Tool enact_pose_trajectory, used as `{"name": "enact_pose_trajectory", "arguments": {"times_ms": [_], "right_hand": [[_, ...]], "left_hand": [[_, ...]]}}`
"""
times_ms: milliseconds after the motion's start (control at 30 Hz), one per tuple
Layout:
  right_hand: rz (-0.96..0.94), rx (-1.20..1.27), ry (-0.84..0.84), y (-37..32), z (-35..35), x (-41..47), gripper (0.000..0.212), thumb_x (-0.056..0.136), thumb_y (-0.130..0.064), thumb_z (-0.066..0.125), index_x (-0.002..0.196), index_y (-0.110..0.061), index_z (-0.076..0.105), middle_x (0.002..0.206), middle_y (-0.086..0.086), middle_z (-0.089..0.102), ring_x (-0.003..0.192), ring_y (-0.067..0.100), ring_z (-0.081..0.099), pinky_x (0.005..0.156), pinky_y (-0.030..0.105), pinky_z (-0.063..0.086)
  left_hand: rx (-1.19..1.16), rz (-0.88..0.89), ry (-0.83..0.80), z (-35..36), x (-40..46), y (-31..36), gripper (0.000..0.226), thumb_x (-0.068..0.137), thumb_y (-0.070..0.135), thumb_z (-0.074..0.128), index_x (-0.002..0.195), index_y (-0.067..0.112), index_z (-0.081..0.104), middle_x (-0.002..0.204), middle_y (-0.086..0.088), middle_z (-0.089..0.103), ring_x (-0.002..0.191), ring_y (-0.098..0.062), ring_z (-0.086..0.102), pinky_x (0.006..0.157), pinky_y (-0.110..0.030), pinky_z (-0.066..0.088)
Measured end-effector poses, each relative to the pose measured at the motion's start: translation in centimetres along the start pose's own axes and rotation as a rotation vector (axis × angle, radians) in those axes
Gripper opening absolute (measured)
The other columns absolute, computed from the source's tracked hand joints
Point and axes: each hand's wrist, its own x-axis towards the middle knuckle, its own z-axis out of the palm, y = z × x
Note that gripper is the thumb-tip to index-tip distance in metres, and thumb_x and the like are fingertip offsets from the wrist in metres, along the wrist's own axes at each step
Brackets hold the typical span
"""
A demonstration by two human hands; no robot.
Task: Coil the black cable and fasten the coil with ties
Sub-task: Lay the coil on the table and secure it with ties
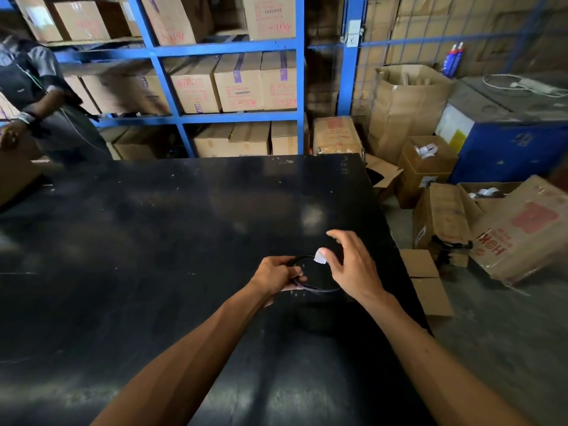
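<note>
Seeing cable (310,285) already coiled over the table (184,241), left hand (276,273) clamped on coil, right hand (350,265) fingers spread with white tie (320,256); I judge fastening remains.

Dim, blurred, glare on tabletop (312,215)

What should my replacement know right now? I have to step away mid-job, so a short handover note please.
Left hand: gripping the left side of the coil, over the table.
Right hand: fingers spread, a small white piece, apparently a tie, at its fingertips, by the coil's far edge.
Done: cable looks coiled into one loop.
Left: fasten the white piece around the coil; no tie looks fastened yet. Add more ties if needed.
</note>
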Motion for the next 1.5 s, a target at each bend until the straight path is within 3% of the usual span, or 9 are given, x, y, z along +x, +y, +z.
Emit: {"name": "enact_pose_trajectory", "arguments": {"times_ms": [167, 267, 367, 467, 567, 800, 1033, 1300, 1500], "right_hand": [[-0.388, -0.2, -0.245, 0.9, -0.4, -2.6, 0.044, 0.091, -0.041, 0.072, 0.126, -0.015, 0.065, 0.124, 0.003, 0.069, 0.114, 0.023, 0.063, 0.103, 0.039, 0.047], [-0.422, -0.241, -0.194, 1.5, 0.4, -3.6, 0.035, 0.089, -0.023, 0.079, 0.119, -0.006, 0.071, 0.103, 0.01, 0.073, 0.092, 0.029, 0.069, 0.085, 0.045, 0.057], [-0.308, -0.164, -0.202, 1.3, 1.0, -3.6, 0.026, 0.093, -0.01, 0.072, 0.118, -0.001, 0.068, 0.094, 0.012, 0.067, 0.083, 0.027, 0.065, 0.074, 0.041, 0.058], [-0.168, -0.126, -0.252, 1.2, 1.5, -3.6, 0.017, 0.098, -0.008, 0.065, 0.113, 0.0, 0.064, 0.099, 0.013, 0.064, 0.089, 0.026, 0.063, 0.077, 0.035, 0.056], [-0.062, -0.104, -0.294, 1.4, 1.8, -3.3, 0.013, 0.103, -0.011, 0.057, 0.107, 0.0, 0.061, 0.098, 0.014, 0.063, 0.087, 0.026, 0.062, 0.075, 0.035, 0.051], [0.272, 0.044, -0.627, 4.4, 2.8, -1.4, 0.03, 0.107, -0.037, 0.043, 0.124, -0.016, 0.054, 0.115, 0.0, 0.054, 0.102, 0.013, 0.054, 0.086, 0.028, 0.042], [0.623, -0.111, -0.452, 12.5, 1.2, 0.6, 0.019, 0.099, -0.019, 0.058, 0.113, -0.02, 0.07, 0.112, 0.005, 0.063, 0.107, 0.026, 0.065, 0.088, 0.034, 0.052], [0.589, -0.255, -0.823, 12.1, 3.9, -1.5, 0.052, 0.072, -0.057, 0.073, 0.115, -0.032, 0.059, 0.116, 0.001, 0.05, 0.102, 0.025, 0.064, 0.089, 0.042, 0.054], [0.329, -0.321, -0.808, 12.1, 5.5, -3.1, 0.012, 0.096, -0.018, 0.065, 0.105, -0.011, 0.071, 0.114, 0.01, 0.061, 0.098, 0.032, 0.067, 0.085, 0.043, 0.055]], "left_hand": [[-0.227, -0.125, 0.018, -0.1, 0.5, 0.7, 0.017, 0.098, -0.014, 0.047, 0.109, -0.014, 0.06, 0.077, -0.015, 0.056, 0.07, -0.022, 0.061, 0.056, -0.037, 0.064], [-0.336, -0.239, 0.045, -0.3, 0.8, 0.5, 0.01, 0.098, -0.008, 0.051, 0.097, -0.012, 0.06, 0.084, -0.02, 0.061, 0.073, -0.027, 0.066, 0.055, -0.038, 0.064], [0.109, -0.207, 0.03, -0.7, 0.8, -0.6, 0.027, 0.099, 0.023, 0.061, 0.117, 0.003, 0.062, 0.105, -0.019, 0.069, 0.077, -0.023, 0.071, 0.069, -0.037, 0.065], [0.821, 0.263, 0.03, -1.1, 0.6, -2.1, 0.043, 0.101, 0.046, 0.051, 0.134, 0.022, 0.063, 0.137, -0.005, 0.06, 0.123, -0.02, 0.058, 0.108, -0.042, 0.046], [0.688, 0.318, -0.104, -0.7, 0.1, -2.3, 0.048, 0.099, 0.063, 0.04, 0.113, 0.031, 0.072, 0.108, 0.003, 0.073, 0.102, -0.012, 0.067, 0.093, -0.035, 0.054], [0.883, 0.403, -0.075, 0.6, 2.7, -2.3, 0.027, 0.101, 0.02, 0.054, 0.077, 0.01, 0.065, 0.078, -0.012, 0.065, 0.066, -0.018, 0.057, 0.065, -0.031, 0.045], [0.839, 0.239, 0.126, -0.2, 6.6, -2.5, 0.029, 0.098, 0.017, 0.056, 0.071, 0.007, 0.061, 0.073, -0.022, 0.068, 0.061, -0.022, 0.054, 0.058, -0.031, 0.039], [0.793, 0.154, 0.149, 0.6, 8.2, -3.4, 0.029, 0.097, 0.017, 0.056, 0.078, -0.004, 0.062, 0.079, -0.029, 0.066, 0.066, -0.027, 0.05, 0.067, -0.044, 0.047], [0.785, 0.138, 0.085, 1.3, 8.0, -4.0, 0.031, 0.097, 0.018, 0.056, 0.069, 0.005, 0.06, 0.065, -0.014, 0.059, 0.06, -0.022, 0.048, 0.06, -0.033, 0.037]]}}
